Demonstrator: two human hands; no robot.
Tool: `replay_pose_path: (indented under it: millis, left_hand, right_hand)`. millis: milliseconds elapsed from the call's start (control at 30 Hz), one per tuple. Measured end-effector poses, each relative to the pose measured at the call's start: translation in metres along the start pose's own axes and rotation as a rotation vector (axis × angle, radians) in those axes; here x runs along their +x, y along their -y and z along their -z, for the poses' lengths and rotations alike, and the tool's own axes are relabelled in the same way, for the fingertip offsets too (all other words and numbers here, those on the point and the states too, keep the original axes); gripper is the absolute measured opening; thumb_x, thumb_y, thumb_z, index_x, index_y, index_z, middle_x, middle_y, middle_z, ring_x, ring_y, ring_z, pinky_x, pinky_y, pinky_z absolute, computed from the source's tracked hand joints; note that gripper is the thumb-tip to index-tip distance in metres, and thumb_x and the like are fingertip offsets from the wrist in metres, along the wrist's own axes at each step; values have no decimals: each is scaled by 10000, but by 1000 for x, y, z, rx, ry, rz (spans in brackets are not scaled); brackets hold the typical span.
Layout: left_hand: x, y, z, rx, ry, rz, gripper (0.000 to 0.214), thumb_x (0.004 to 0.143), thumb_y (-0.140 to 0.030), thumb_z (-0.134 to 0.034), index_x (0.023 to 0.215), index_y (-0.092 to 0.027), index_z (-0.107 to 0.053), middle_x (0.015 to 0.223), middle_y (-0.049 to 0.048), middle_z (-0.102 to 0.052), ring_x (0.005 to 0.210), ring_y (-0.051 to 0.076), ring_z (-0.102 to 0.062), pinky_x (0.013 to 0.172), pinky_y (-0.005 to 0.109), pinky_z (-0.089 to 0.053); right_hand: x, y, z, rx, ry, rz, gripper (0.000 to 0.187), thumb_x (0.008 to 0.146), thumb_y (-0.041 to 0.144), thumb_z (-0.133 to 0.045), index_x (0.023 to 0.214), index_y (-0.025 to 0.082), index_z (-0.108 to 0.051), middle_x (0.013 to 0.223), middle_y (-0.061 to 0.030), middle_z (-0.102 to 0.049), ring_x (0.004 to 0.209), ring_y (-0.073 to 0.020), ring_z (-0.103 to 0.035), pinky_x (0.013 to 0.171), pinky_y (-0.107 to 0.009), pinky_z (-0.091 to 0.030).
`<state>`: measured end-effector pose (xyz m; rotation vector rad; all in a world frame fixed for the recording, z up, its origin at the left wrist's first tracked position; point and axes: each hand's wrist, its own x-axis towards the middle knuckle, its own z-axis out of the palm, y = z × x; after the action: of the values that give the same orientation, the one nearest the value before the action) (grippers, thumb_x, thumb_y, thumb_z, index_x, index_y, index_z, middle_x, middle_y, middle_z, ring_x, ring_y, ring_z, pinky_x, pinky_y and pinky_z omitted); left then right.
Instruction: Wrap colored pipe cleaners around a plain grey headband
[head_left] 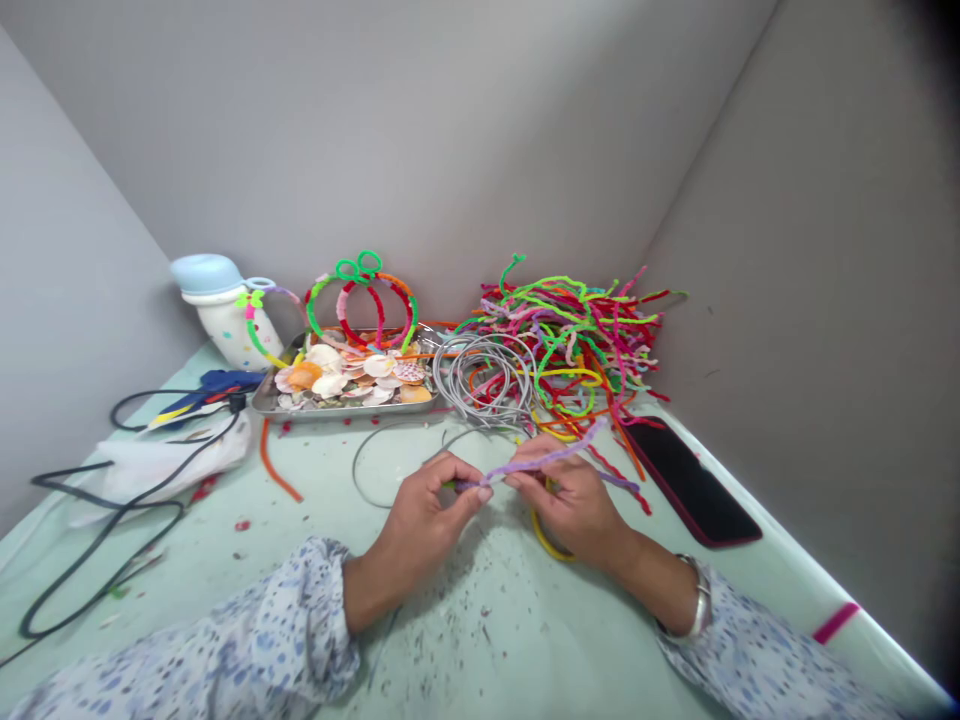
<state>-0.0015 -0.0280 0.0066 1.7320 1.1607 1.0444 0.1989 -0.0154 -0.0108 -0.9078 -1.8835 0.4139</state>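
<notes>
A purple pipe cleaner [559, 457] runs between my two hands over the middle of the table. My left hand [424, 525] pinches it between thumb and fingertips, with a bit of green showing at the fingers. Close beside it, my right hand [581, 515] grips the same pipe cleaner, and a loose end sticks up to the right. A yellow curved strand [546, 540] hangs down under my right hand; whether the hand holds it is hidden. Just beyond lie a coil of grey wire [444, 385] and a heap of coloured pipe cleaners [577, 335].
A metal tray [352, 412] of shells stands at the back, with pipe-cleaner-wrapped rings [414, 310] upright on it. To the left are a white bottle [240, 330], a blue glue gun [214, 385], a plastic bag [180, 455] and a black cable [97, 530]. A phone [694, 485] lies right.
</notes>
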Motion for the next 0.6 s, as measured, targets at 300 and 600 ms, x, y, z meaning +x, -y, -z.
replay_pose_path:
  millis: [300,600]
  left_hand:
    - [-1,-5,0,-150,44,114,176,806,-315,-636,697,-184,-592,615,-34,-509,592,132,-452,585,259,-353]
    - [-4,-16,-1,-449,97,245,270,842,-396,-623,722,-156,-650,695,8,-589,666,136,-513,668,262,-390]
  right_hand:
    - [4,11,3,-2,35,29,75,876,182,-643,886,220,-707,861,-51,-645,833,-196,-625,754,-340,-522]
    - [3,15,4,41,-56,34,121,873,180,-649,967,242,-693,989,-54,-616,919,-191,-621,803,-340,-528]
